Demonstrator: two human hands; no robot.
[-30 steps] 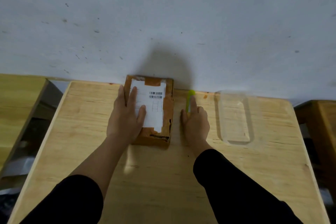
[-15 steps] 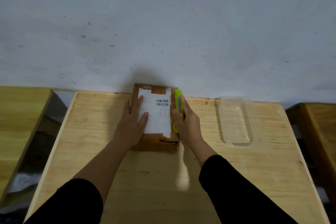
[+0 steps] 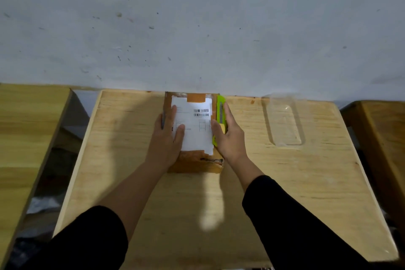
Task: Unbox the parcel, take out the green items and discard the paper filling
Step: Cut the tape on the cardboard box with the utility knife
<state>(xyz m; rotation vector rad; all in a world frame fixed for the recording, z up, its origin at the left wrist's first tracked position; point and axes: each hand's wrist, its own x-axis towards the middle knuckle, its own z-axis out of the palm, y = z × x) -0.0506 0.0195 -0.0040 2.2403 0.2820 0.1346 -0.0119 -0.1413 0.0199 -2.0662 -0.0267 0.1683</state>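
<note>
Fingers of the right hand curl around a lime-green box cutter, index finger laid straight along its outer side, thumb pinching the inner side; the cutter lies along the right top edge of the parcel, its far tip near the parcel's back corner. Left hand rests flat on the parcel's left half, fingers straight and relaxed, thumb and forefinger lying on the white shipping label, outer fingers draped over the parcel's left edge. Parcel is a brown cardboard box, closed, orange tape across the top, barcodes printed on the label; its near end looks dented and torn. It sits on the light wooden table, its far end against the grey wall. To the right of the parcel, well apart, a clear plastic tray lies on the same table. Black sleeves cover both forearms nearer than the parcel. Further wooden surfaces flank the table left and right of the parcel.
</note>
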